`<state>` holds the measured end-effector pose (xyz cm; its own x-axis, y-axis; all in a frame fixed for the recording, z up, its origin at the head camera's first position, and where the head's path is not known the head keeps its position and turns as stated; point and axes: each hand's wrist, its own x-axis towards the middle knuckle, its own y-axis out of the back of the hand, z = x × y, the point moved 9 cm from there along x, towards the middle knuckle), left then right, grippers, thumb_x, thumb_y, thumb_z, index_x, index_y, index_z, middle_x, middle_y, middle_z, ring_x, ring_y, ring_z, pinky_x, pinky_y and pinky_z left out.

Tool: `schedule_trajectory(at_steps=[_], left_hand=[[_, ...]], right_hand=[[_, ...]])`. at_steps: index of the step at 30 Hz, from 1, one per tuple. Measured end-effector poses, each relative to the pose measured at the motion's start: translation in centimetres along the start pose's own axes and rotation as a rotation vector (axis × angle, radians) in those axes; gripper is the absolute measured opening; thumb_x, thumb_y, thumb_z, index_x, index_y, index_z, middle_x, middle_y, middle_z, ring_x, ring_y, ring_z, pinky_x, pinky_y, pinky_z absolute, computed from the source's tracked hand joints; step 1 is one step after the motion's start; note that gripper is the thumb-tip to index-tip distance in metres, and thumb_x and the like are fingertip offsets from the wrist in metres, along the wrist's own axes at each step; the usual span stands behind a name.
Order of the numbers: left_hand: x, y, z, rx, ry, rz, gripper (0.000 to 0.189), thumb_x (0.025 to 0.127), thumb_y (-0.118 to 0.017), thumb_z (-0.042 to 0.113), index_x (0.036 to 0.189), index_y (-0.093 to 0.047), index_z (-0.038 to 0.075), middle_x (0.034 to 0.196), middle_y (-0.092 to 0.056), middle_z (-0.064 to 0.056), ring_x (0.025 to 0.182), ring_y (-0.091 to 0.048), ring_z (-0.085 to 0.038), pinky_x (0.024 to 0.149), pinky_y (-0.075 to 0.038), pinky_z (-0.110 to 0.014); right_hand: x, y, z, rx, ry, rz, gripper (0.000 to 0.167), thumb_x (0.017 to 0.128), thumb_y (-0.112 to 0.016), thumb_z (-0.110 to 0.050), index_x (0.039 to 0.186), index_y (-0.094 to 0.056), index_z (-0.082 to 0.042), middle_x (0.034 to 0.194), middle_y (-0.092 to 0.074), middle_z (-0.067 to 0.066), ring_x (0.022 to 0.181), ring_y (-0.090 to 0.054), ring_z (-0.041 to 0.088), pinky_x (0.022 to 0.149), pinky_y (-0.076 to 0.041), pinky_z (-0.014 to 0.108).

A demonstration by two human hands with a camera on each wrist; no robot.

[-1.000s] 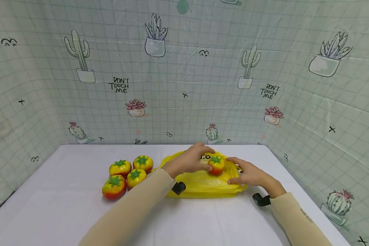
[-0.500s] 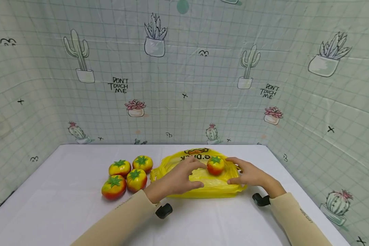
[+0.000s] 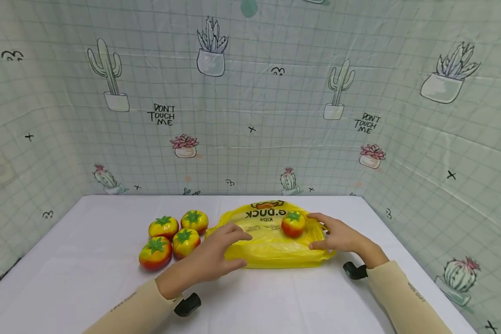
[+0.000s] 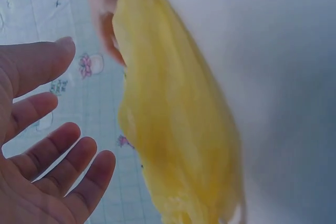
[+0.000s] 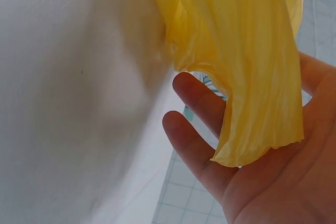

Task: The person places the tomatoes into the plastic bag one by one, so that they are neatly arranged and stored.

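Note:
A yellow plastic bag (image 3: 271,250) with G.DUCK print lies on the table, spread wide. One red-and-yellow tomato with a green star-shaped top (image 3: 293,225) sits on its yellow plastic, right of the middle. My left hand (image 3: 210,255) hovers by the bag's left end, fingers apart and holding nothing; the left wrist view shows the empty palm. At the bag's right end, my right hand (image 3: 342,236) has thumb and fingers spread wide against the plastic. In the right wrist view, a flap of the bag (image 5: 257,103) hangs over that palm.
Several similar tomatoes (image 3: 155,253) stand in a cluster left of the bag, close beyond my left forearm. White cloth covers the table (image 3: 267,301). A printed grid curtain (image 3: 250,106) rises behind and at both sides.
My left hand has drawn back left and toward me, away from the tomato on the bag, uncovering the print. The right hand has stayed at the bag's right end.

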<state>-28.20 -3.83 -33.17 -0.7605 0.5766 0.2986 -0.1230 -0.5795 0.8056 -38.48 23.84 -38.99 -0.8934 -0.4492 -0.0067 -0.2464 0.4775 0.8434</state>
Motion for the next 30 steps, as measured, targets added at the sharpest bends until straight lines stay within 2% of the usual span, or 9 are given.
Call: schedule_trajectory(at_steps=[7,15,19,24,30], left_hand=[[-2.7,1.2,-1.3,0.053,-0.010,0.032,0.044,0.082,-0.076,0.023,0.123,-0.061,0.016,0.115,-0.052,0.006,0.104,-0.050,-0.011,0.091,-0.048,-0.033],[-4.8,2.9,-3.5,0.135,0.036,0.091,0.046,0.079,-0.079,0.023,0.122,-0.062,0.016,0.119,-0.051,0.006,0.104,-0.051,-0.011,0.089,-0.050,-0.033],[-5.7,3.6,-4.5,0.157,0.036,0.118,0.047,0.079,-0.079,0.022,0.123,-0.062,0.016,0.119,-0.051,0.007,0.105,-0.050,-0.012,0.088,-0.050,-0.034],[-6.5,4.8,-5.9,0.186,0.070,0.156,0.050,0.075,-0.082,0.022,0.122,-0.063,0.018,0.118,-0.051,0.006,0.110,-0.048,-0.015,0.092,-0.048,-0.039],[-7.5,6.5,-6.9,0.222,0.079,0.219,0.051,0.071,-0.085,0.021,0.116,-0.065,0.013,0.115,-0.054,0.000,0.108,-0.052,-0.022,0.091,-0.048,-0.044]], right_hand=[[-0.1,0.1,0.0,0.001,-0.006,0.004,0.082,0.077,-0.076,-0.041,0.145,-0.037,-0.015,0.147,-0.039,0.012,0.128,-0.042,0.035,0.098,-0.040,0.055],[0.1,-0.1,0.0,-0.001,0.004,0.002,0.082,0.078,-0.075,-0.042,0.145,-0.038,-0.015,0.146,-0.039,0.011,0.128,-0.043,0.034,0.097,-0.041,0.054],[0.1,-0.1,0.0,-0.004,0.007,0.005,0.082,0.077,-0.075,-0.042,0.145,-0.038,-0.015,0.146,-0.040,0.011,0.128,-0.042,0.034,0.096,-0.042,0.054],[0.0,0.0,0.2,-0.009,-0.004,0.007,0.082,0.077,-0.076,-0.042,0.145,-0.038,-0.015,0.146,-0.040,0.012,0.127,-0.043,0.035,0.096,-0.042,0.055],[0.0,0.0,0.1,-0.012,-0.001,0.007,0.082,0.077,-0.076,-0.041,0.145,-0.038,-0.015,0.146,-0.040,0.011,0.127,-0.043,0.034,0.097,-0.041,0.055]])
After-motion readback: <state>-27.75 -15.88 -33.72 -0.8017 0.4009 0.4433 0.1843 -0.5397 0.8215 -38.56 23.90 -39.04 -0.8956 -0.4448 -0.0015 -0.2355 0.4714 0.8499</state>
